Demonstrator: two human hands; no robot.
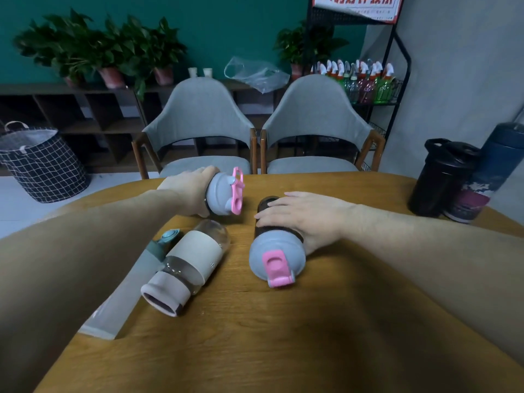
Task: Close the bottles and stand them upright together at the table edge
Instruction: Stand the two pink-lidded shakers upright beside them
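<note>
A: Your left hand (190,191) is wrapped round the first grey-and-pink bottle (224,195), lid end pointing right, far side of the table (354,321). Its body is hidden, so I can't judge the weight.

B: And the right?

A: Your right hand (303,219) lies flat, fingers together, over the second grey-and-pink bottle (276,251), which is on its side with the lid toward you. It's round, so it will likely roll; curl your fingers round the dark body, not the pink flap.

B: The clear one?

A: The clear bottle (188,265) lies just beside your left forearm, mouth open, teal cap (170,236) at its far side. It looks empty and light; hold the beige sleeve, the bare wall probably slips.
</note>
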